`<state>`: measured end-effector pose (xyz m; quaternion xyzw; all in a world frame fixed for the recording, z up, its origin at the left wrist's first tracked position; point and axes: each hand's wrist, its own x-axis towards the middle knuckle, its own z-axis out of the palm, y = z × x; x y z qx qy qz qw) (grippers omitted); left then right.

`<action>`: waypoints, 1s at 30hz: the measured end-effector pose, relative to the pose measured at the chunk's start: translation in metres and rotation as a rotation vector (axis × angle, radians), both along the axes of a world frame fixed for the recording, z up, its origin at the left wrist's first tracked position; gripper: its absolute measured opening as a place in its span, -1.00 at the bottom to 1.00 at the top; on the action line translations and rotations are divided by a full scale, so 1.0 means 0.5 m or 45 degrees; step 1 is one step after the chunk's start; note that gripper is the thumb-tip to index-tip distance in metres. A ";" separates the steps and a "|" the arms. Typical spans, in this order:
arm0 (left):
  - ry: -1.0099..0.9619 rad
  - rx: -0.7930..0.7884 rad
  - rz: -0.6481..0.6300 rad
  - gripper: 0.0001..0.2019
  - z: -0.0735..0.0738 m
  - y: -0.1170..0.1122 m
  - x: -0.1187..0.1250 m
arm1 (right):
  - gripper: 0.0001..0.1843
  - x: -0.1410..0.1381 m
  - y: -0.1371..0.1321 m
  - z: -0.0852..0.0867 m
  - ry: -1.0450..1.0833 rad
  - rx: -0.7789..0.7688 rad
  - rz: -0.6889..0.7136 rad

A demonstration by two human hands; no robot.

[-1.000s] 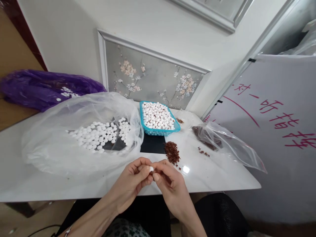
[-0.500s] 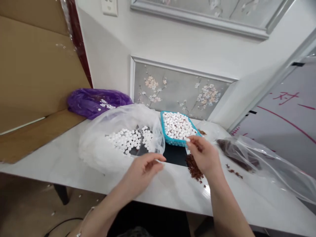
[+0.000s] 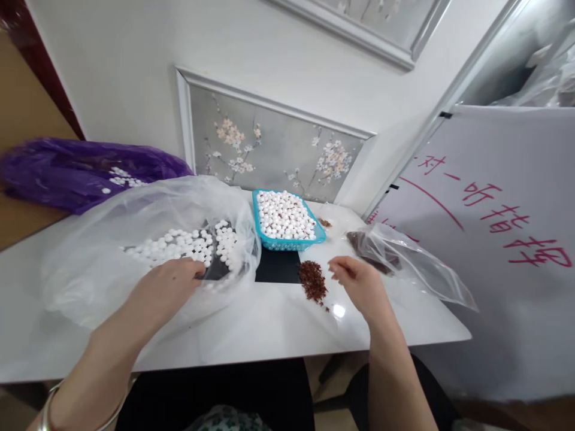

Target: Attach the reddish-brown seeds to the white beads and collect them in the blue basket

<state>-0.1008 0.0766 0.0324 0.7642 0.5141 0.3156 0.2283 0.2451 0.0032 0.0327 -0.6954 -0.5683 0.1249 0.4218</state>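
Observation:
My left hand [image 3: 167, 282] reaches into the mouth of a clear plastic bag [image 3: 90, 251]. Its bent fingertips rest among the flat white beads [image 3: 179, 244] and are hidden from me. My right hand [image 3: 359, 280] hovers just right of a small pile of red-brown bits [image 3: 313, 279] on the white table [image 3: 278, 326]. Its fingers are loosely bent and apart, and I see nothing in them. Behind the pile stands a blue basket [image 3: 287, 243] full of round white beads.
A second clear bag [image 3: 404, 260] with dark red-brown bits lies at the right. A purple bag [image 3: 76, 170] with some white beads lies at the back left. A black mat [image 3: 276, 266] sits under the basket. A white board with red writing [image 3: 503, 227] leans at the right.
Both hands held a white bead together, then parted. My right hand went to the basket and came back beside the red-brown pile. My left hand moved into the clear bag.

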 end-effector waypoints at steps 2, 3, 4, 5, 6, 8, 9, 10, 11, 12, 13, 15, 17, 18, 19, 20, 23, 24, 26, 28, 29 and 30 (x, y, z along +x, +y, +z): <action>0.259 0.102 -0.004 -0.86 0.009 0.002 0.006 | -0.82 -0.001 -0.039 -0.015 -0.050 -0.055 0.021; 0.304 0.162 0.010 -0.84 0.017 -0.001 0.010 | -0.83 -0.003 -0.056 -0.024 -0.070 -0.074 0.026; 0.283 0.214 0.042 -0.83 0.025 -0.005 0.015 | -0.84 -0.005 -0.070 -0.034 -0.086 -0.087 0.027; 0.229 0.258 0.086 -0.83 0.035 -0.011 0.022 | -0.85 -0.007 -0.080 -0.043 -0.099 -0.097 0.024; 0.151 0.289 0.137 -0.83 0.043 -0.019 0.029 | -0.86 -0.008 -0.088 -0.053 -0.109 -0.103 0.020; -0.062 0.252 0.219 -0.82 0.055 -0.040 0.046 | -0.87 -0.011 -0.095 -0.069 -0.128 -0.112 0.017; -0.199 0.176 0.247 -0.81 0.057 -0.052 0.055 | -0.88 -0.011 -0.095 -0.076 -0.136 -0.113 0.020; -0.345 0.068 0.252 -0.80 0.057 -0.065 0.066 | -0.88 -0.011 -0.095 -0.083 -0.144 -0.111 0.026; -0.496 -0.062 0.230 -0.79 0.053 -0.079 0.079 | -0.87 -0.011 -0.093 -0.089 -0.151 -0.107 0.035; -0.640 -0.207 0.185 -0.79 0.046 -0.094 0.093 | -0.86 -0.011 -0.092 -0.094 -0.156 -0.101 0.047; -0.754 -0.347 0.099 -0.79 0.038 -0.110 0.109 | -0.85 -0.009 -0.092 -0.099 -0.162 -0.093 0.057; -0.965 -0.662 -0.116 -0.82 0.018 -0.141 0.144 | -0.84 -0.005 -0.094 -0.109 -0.176 -0.075 0.054; -1.169 -0.958 -0.268 -0.82 -0.001 -0.164 0.179 | -0.85 -0.003 -0.098 -0.118 -0.184 -0.064 0.014; -1.276 -1.068 -0.288 -0.83 -0.010 -0.171 0.194 | -0.85 -0.006 -0.100 -0.121 -0.167 -0.071 -0.004; -1.379 -1.170 -0.297 -0.83 -0.017 -0.175 0.206 | -0.85 -0.012 -0.101 -0.122 -0.124 -0.079 -0.015; -1.473 -1.232 -0.300 -0.84 -0.023 -0.176 0.214 | -0.84 -0.023 -0.103 -0.122 -0.051 -0.091 -0.001; -1.651 -1.277 -0.295 -0.86 -0.039 -0.167 0.219 | -0.76 -0.082 -0.106 -0.105 0.292 -0.082 0.184; -1.678 -1.269 -0.288 -0.87 -0.044 -0.162 0.217 | -0.74 -0.107 -0.107 -0.096 0.394 -0.062 0.275; -1.708 -1.269 -0.274 -0.88 -0.052 -0.156 0.210 | -0.77 -0.157 -0.107 -0.074 0.530 -0.069 0.381; -1.728 -1.299 -0.260 -0.87 -0.057 -0.152 0.204 | -0.81 -0.196 -0.105 -0.056 0.644 -0.048 0.409; -1.738 -1.313 -0.260 -0.87 -0.058 -0.152 0.202 | -0.83 -0.209 -0.103 -0.049 0.698 -0.025 0.423; -1.753 -1.320 -0.267 -0.88 -0.058 -0.152 0.201 | -0.85 -0.219 -0.102 -0.044 0.743 -0.006 0.429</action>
